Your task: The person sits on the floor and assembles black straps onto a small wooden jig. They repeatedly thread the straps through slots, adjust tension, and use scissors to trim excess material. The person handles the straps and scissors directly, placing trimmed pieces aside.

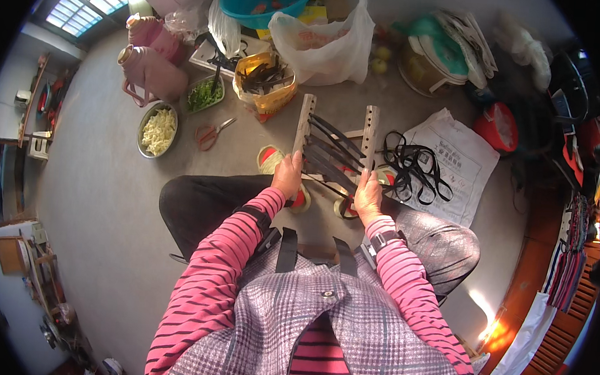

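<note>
Between my knees stands a wooden frame [370,133] with two holed slats, like a folding stool's frame. Several dark straps [328,148] cross between its slats, some at a slant. My left hand [287,178] is closed on the lower end of the left slat. The lower end of the right slat is in the closed grip of my right hand [368,195]. To the right of the frame lies a tangled heap of loose black strap [418,168], partly on a white printed sack [463,163]. My shoes show below and behind the frame.
Red-handled scissors [207,138] lie left on the floor, near a metal bowl [140,145] of pale chopped food. Behind are a green-filled tray [216,102], a yellow basket [267,108] of dark strips, pink flasks [157,75], a white plastic bag [325,60] and a teal basin [239,8].
</note>
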Motion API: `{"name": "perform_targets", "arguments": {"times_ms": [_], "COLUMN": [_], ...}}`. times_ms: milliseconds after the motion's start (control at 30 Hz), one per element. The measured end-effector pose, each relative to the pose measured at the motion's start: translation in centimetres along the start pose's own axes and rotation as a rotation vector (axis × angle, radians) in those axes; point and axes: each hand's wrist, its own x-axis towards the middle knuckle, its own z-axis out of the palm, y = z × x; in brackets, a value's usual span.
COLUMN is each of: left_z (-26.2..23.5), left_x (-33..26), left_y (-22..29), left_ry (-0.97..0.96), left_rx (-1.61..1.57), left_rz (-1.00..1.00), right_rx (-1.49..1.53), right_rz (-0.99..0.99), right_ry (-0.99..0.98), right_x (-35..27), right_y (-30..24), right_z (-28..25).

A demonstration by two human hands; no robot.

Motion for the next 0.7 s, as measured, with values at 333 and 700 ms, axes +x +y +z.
{"name": "perform_targets", "arguments": {"times_ms": [333,700], "left_z": [-2.3,-2.9], "left_x": [-0.5,2.2], "left_y": [1.4,5.2], "left_ry": [0.036,0.266], "left_rx": [0.154,0.242], "left_rz": [-0.009,0.209], "right_rx": [-0.152,-0.034], "right_rz": [-0.108,-0.245], "right_ry": [0.023,0.014], "right_x": [1.2,4.5], "right_y": [1.2,-0.2], "right_z": [-1.7,-4.8]}}
